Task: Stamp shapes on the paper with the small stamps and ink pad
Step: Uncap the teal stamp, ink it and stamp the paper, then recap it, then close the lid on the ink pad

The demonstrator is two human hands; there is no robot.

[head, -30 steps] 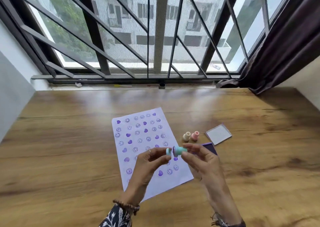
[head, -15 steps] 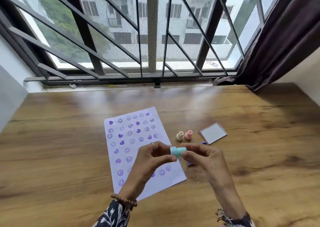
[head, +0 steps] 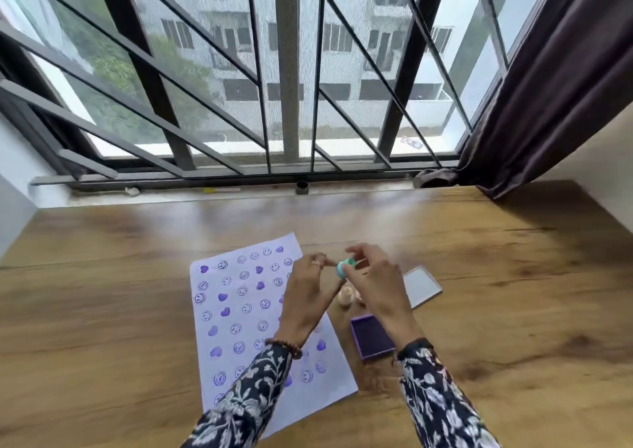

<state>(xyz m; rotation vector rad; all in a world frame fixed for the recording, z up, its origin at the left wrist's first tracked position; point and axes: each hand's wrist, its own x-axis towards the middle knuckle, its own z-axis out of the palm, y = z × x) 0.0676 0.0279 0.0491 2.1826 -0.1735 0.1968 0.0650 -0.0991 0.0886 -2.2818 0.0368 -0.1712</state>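
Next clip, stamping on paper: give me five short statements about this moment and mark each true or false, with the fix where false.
1. Both hands, left hand and right hand, hold the teal stamp in the air. True.
2. The ink pad is closed by its lid. False: the purple pad lies open, and the lid rests apart from it on the table, farther from the person.
3. The paper already bears purple hearts and smiley faces. True.
4. The teal stamp is pressed on the paper. False: it is held above the table, off the sheet.
5. The ink pad lies left of the paper. False: it lies to its right.
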